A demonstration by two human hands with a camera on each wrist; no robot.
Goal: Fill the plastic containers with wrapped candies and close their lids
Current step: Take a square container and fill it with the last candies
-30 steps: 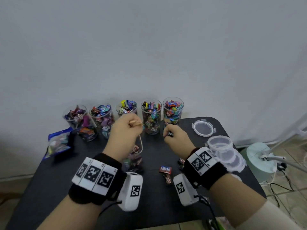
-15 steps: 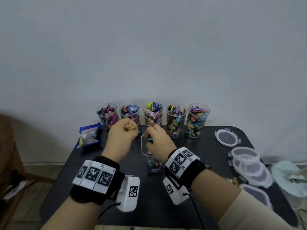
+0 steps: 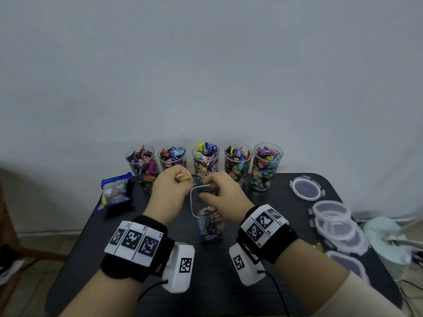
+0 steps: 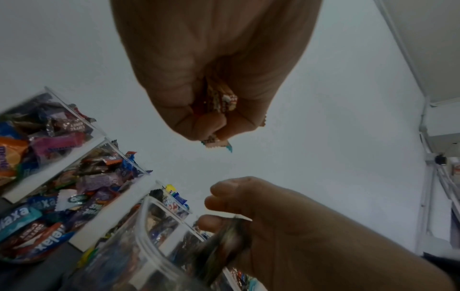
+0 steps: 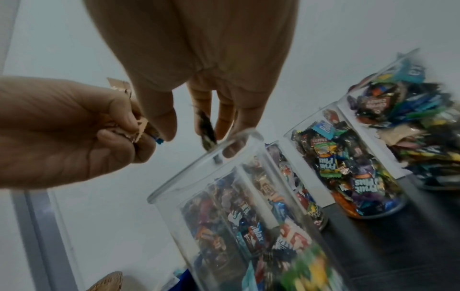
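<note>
Clutches a fistful of wrapped candies [image 4: 219, 102] in the curled left grip [image 3: 169, 193]; pinches one dark candy [image 5: 208, 130] with the right grip [image 3: 226, 195] at the clear jar [image 5: 196, 196] rim on the bench [image 3: 274, 213].

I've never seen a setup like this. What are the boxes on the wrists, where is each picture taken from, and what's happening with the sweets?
No machine here: a person works with bare hands. Each wrist wears a marker band and a white camera box. The wide picture comes from a head camera; the other two look along each hand. On the black table stand five clear cups full of sweets, a blue bag at the left, a round lid and stacked tubs at the right. The left hand grips a bunch of wrapped candies. The right hand pinches one dark-wrapped candy at the rim of a sixth, part-filled clear container.
</note>
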